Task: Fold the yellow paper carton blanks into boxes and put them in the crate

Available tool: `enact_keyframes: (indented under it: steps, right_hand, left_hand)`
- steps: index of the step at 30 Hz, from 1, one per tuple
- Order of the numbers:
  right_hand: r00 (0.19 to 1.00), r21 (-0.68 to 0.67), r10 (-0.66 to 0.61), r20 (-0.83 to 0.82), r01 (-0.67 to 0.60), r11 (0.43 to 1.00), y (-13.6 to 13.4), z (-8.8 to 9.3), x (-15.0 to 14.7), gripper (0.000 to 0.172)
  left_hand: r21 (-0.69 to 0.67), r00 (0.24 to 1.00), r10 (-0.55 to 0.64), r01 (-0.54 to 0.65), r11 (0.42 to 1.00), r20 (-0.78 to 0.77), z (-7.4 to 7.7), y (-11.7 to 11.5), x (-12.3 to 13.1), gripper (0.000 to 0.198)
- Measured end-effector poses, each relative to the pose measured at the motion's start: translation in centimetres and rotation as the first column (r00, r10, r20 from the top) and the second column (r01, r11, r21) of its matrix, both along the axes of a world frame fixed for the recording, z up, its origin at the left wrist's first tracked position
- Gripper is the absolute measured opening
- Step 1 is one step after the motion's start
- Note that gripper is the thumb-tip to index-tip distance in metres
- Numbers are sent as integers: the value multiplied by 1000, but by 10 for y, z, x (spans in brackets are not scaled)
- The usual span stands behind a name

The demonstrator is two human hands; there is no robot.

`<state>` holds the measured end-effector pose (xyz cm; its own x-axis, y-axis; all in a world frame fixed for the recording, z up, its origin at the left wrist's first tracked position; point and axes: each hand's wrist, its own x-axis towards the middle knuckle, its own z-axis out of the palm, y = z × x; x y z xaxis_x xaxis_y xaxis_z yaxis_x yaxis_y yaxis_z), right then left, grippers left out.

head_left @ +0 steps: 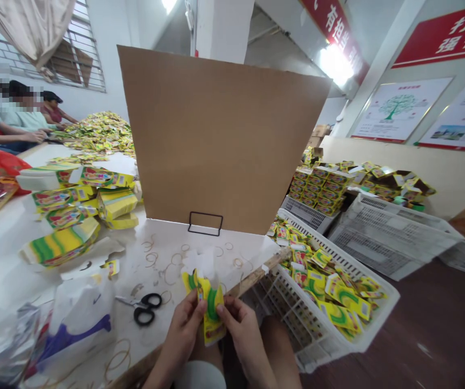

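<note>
My left hand (185, 324) and my right hand (241, 326) both pinch a small bundle of yellow-and-green sachets (210, 308), held upright over the table's front edge. A thin white wrapper (205, 265) sticks up from the top of the bundle. The fingers of both hands are closed round it. Black scissors (145, 309) lie on the white table (5, 270) just left of my left hand. Loose rubber bands (167, 270) are scattered on the table beyond the bundle.
A tall cardboard sheet (220, 146) stands in a wire holder ahead. Yellow-green cartons (62, 216) pile at left, with white bags (78, 313) nearer. A white basket (362, 329) of sachets sits at right, more crates (394, 232) and stacked boxes (317, 189) behind. Other people (9, 119) sit far left.
</note>
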<state>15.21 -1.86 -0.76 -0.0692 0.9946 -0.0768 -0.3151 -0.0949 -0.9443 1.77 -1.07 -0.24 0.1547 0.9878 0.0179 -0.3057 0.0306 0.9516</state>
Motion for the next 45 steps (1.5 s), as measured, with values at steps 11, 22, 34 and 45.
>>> enact_keyframes:
  steps: [11, 22, 34, 45]
  right_hand:
    - [867, 285, -164, 470, 27, 958, -7, 11, 10, 41]
    - [917, 313, 33, 398, -170, 934, -7, 36, 38, 25]
    - [854, 497, -206, 477, -69, 865, -11, 44, 47, 30]
    - [713, 188, -81, 697, -72, 980, -10, 37, 36, 34]
  left_hand:
    - [71, 990, 15, -5, 997, -142, 12, -7, 0, 67]
    - [79, 904, -407, 399, 913, 129, 18, -16, -4, 39]
    - [65, 951, -297, 303, 951, -83, 19, -14, 0, 46]
    - [83, 949, -306, 312, 946, -78, 18, -12, 5, 54]
